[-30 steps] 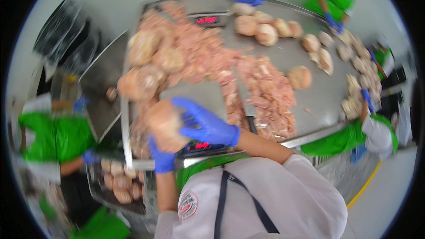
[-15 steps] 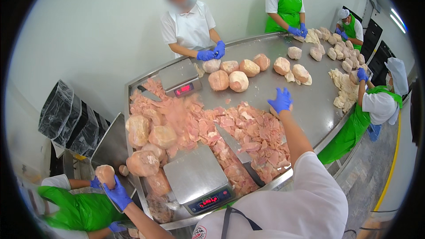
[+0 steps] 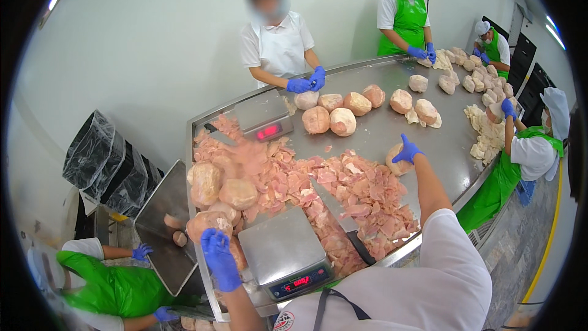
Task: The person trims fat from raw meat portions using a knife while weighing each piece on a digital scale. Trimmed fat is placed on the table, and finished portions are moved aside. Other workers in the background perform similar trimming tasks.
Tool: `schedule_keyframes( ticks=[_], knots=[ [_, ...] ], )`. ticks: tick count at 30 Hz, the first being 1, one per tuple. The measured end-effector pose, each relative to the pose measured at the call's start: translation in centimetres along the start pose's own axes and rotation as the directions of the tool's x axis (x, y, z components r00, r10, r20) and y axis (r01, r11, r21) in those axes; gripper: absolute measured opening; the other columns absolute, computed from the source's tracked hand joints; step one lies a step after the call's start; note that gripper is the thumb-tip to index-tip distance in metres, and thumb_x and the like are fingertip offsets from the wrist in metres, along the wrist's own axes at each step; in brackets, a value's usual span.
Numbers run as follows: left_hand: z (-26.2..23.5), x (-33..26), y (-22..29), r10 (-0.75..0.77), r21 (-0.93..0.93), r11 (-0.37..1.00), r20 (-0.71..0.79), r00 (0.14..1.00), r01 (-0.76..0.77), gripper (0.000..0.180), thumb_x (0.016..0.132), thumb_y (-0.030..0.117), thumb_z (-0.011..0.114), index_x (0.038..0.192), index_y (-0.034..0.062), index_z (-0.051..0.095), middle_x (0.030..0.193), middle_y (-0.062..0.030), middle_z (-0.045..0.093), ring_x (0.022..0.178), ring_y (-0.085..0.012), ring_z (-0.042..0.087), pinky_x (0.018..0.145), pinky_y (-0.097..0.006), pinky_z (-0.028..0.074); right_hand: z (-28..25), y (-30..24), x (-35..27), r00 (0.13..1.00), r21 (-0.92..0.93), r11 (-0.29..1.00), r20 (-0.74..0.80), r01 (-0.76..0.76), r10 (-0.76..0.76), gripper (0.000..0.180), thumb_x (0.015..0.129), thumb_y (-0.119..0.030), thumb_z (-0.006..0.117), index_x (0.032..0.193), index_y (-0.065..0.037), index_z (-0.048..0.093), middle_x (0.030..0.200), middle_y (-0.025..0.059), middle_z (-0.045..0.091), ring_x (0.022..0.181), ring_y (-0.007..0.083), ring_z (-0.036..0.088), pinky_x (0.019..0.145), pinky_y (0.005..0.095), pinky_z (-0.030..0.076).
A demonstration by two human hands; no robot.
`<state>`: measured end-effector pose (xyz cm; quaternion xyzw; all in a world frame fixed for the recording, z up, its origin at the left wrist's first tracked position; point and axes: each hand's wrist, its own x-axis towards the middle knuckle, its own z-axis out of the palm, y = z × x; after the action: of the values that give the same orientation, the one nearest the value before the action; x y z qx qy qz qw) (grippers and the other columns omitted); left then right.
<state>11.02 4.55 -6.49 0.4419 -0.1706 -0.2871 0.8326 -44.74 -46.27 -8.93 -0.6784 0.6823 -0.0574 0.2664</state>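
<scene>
My left hand (image 3: 222, 260), in a blue glove, is raised with fingers stretched out at the table's left edge. Its fingertips overlap a round, pale pink lump of meat (image 3: 207, 223); whether they touch it is unclear. My right hand (image 3: 409, 149), also gloved, reaches across the table to a pale meat lump (image 3: 398, 163), fingers over its near top and thumb pointing up. Between my arms lie thin pink meat slices (image 3: 373, 196), a long knife (image 3: 340, 220) with a black handle, and a scale (image 3: 275, 245) with a bare plate.
A second scale (image 3: 260, 110) stands at the far left. More meat lumps (image 3: 343, 122) sit mid-table. Co-workers in gloves stand around the steel table (image 3: 294, 141). Left of it, a metal tub (image 3: 165, 202) holds meat lumps, near a plastic-lined black bin (image 3: 104, 159).
My left hand has let go of a meat lump at the tub and moved right to the table's lumps. My right hand has lowered onto a lump. The whole view has shifted slightly.
</scene>
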Motion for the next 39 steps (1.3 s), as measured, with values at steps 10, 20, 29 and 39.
schedule_keyframes(
  ticks=[10, 20, 29, 39],
  knots=[
    [2.5, -6.2, 0.9, 0.036, 0.068, 0.997, -0.119, 0.992, -0.028, 0.032, 0.097, 0.013, 0.063, 0.128, 0.0103, 0.058, 0.119, -0.0050, 0.065, 0.103, -0.0187, 0.065, 0.088, -0.032, 0.052, 2.1, 3.4, -4.2, 0.969, 0.265, 0.962, -0.248, 0.069, -0.001, 0.121, 0.050, -0.033, 0.098, 0.151, -0.010, 0.035, 0.138, 0.0222, 0.058, 0.127, 0.0373, 0.058, 0.104, 0.0481, 0.050],
    [2.4, -7.9, -0.9, -0.020, -0.045, 0.999, -0.054, 0.998, 0.018, 0.036, 0.096, 0.018, 0.065, 0.131, 0.0113, 0.058, 0.120, -0.0037, 0.066, 0.106, -0.0181, 0.065, 0.090, -0.034, 0.052, 8.4, 5.7, -14.3, 0.896, 0.944, 0.223, -0.306, 0.242, 0.321, 0.085, 0.068, -0.011, 0.087, 0.142, -0.009, 0.047, 0.132, 0.0141, 0.059, 0.121, 0.0302, 0.058, 0.102, 0.0422, 0.051],
    [4.4, -7.1, -0.1, -0.058, -0.068, 0.996, 0.057, 0.997, 0.062, 0.029, 0.097, 0.011, 0.065, 0.125, 0.0099, 0.059, 0.116, -0.0051, 0.065, 0.101, -0.0184, 0.064, 0.088, -0.033, 0.051, 5.0, 6.8, -16.7, 0.974, 0.947, 0.314, -0.010, -0.064, 0.227, 0.088, 0.078, -0.031, 0.086, 0.150, -0.012, 0.039, 0.141, 0.0108, 0.053, 0.126, 0.0284, 0.055, 0.097, 0.0450, 0.052],
    [6.0, -7.8, -0.6, -0.098, -0.049, 0.993, 0.133, 0.986, 0.105, 0.027, 0.096, 0.009, 0.065, 0.123, 0.0079, 0.061, 0.111, -0.0057, 0.067, 0.097, -0.0193, 0.065, 0.084, -0.034, 0.052, 6.4, 6.9, -13.9, 0.995, 0.977, 0.192, -0.094, 0.087, 0.023, 0.079, 0.078, -0.014, 0.077, 0.148, -0.010, 0.040, 0.139, 0.0139, 0.054, 0.129, 0.0333, 0.053, 0.108, 0.0493, 0.048]
  ],
)
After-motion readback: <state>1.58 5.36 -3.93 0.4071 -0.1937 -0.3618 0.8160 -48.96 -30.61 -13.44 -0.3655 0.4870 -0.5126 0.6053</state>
